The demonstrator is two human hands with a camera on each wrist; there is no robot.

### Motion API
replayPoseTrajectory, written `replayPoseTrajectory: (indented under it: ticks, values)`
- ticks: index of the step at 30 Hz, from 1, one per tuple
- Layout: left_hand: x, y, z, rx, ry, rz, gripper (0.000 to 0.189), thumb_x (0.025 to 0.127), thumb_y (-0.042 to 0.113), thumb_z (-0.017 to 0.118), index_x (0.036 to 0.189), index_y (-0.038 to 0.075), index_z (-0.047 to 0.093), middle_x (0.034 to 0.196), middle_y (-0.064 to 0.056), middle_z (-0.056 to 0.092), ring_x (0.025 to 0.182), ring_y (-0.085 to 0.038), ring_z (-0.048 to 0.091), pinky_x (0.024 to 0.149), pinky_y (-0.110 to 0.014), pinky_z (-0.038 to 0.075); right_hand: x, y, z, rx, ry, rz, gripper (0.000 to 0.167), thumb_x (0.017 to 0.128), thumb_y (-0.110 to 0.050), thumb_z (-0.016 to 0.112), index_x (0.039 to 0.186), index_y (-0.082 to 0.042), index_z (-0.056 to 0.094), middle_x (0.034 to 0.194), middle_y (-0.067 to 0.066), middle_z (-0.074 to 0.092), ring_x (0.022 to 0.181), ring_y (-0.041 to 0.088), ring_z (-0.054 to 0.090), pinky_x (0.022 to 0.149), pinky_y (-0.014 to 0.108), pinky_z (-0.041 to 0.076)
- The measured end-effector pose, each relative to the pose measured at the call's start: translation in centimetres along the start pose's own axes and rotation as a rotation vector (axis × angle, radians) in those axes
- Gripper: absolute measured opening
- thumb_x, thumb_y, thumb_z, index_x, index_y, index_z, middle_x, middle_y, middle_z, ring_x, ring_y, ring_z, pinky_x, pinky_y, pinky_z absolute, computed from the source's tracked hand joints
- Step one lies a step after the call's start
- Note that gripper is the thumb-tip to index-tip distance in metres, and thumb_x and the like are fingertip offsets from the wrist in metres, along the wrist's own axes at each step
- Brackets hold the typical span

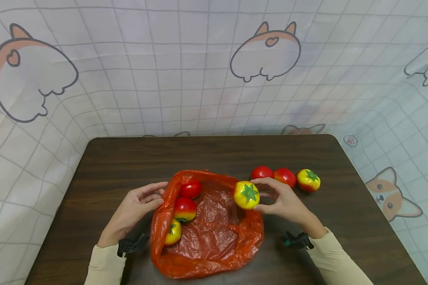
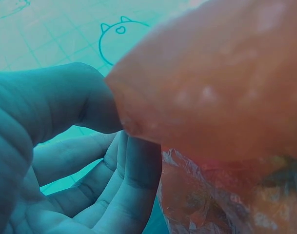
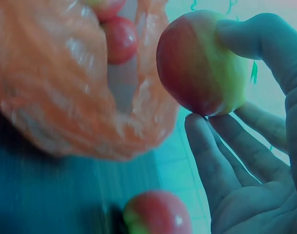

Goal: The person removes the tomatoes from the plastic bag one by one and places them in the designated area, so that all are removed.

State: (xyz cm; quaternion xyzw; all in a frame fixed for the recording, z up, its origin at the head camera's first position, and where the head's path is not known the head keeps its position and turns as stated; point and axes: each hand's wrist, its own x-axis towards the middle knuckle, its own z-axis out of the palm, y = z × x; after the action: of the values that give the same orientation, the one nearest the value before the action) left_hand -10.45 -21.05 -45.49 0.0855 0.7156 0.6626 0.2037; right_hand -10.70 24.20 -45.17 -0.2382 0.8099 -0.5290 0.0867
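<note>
An orange-red plastic bag (image 1: 214,241) lies spread wide at the mouth on the table. My left hand (image 1: 137,209) pinches its left rim between thumb and fingers, as the left wrist view also shows. Over the bag's right edge, my right hand (image 1: 283,200) holds a red-and-yellow tomato (image 1: 246,195) by thumb and fingertips, its green star-shaped top toward the head camera. Inside the bag, along the left wall, rest a red tomato (image 1: 190,189), a red-and-yellow tomato (image 1: 185,209) and a mostly yellow one (image 1: 173,232).
Behind my right hand, a row on the dark wooden table (image 1: 128,158) holds a red tomato (image 1: 262,172), another red tomato (image 1: 286,177) and a yellow-red tomato (image 1: 308,180). A white gridded curtain (image 1: 199,71) with cartoon animals stands behind the table and along its sides.
</note>
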Motion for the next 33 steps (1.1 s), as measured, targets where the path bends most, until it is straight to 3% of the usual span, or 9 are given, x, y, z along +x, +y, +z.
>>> replayPoseTrajectory:
  ticks: [6,11,21,30,33]
  values:
    - [-0.1,0.0,0.1,0.011,0.0,-0.007,0.055,0.101,0.015,0.067,0.151,0.001,0.049,0.121,0.003,0.066,0.105,-0.008,0.071,0.091,-0.027,0.062,-1.3,0.9,-1.0,0.005,0.07,0.026,0.064,0.082,-0.003,0.086,0.139,-0.006,0.058,0.136,-0.003,0.061,0.115,-0.003,0.065,0.098,0.015,0.055]
    - [-0.1,-0.1,0.1,0.02,0.007,-0.012,0.054,0.101,0.016,0.066,0.151,0.002,0.049,0.123,0.002,0.066,0.105,-0.01,0.071,0.09,-0.026,0.062,-2.2,1.7,-1.6,-0.002,0.135,0.068,0.064,0.083,-0.004,0.085,0.14,-0.008,0.058,0.133,-0.014,0.06,0.115,-0.004,0.064,0.097,0.013,0.055]
    - [-0.1,-0.1,-0.1,0.014,0.004,-0.006,0.054,0.102,0.015,0.066,0.151,0.002,0.048,0.123,0.002,0.066,0.105,-0.009,0.071,0.09,-0.026,0.062,-3.5,3.5,-2.5,-0.034,0.223,0.108,0.061,0.083,-0.002,0.084,0.138,-0.005,0.058,0.132,-0.015,0.06,0.115,-0.009,0.062,0.096,0.009,0.053]
    - [-0.2,0.2,-0.1,0.019,0.006,-0.013,0.054,0.102,0.016,0.066,0.151,0.002,0.048,0.122,0.002,0.066,0.104,-0.009,0.07,0.091,-0.026,0.062,-4.3,4.4,-2.7,-0.059,0.235,0.16,0.06,0.084,-0.007,0.084,0.139,-0.005,0.058,0.129,-0.024,0.06,0.113,-0.013,0.061,0.095,0.008,0.052]
    - [-0.2,0.3,-0.1,0.022,0.008,-0.015,0.055,0.102,0.016,0.066,0.151,0.002,0.048,0.123,0.002,0.066,0.105,-0.009,0.07,0.091,-0.026,0.062,-4.4,4.6,-2.6,-0.053,0.236,0.172,0.06,0.085,-0.008,0.084,0.139,-0.005,0.058,0.131,-0.018,0.061,0.112,-0.012,0.061,0.095,0.008,0.053]
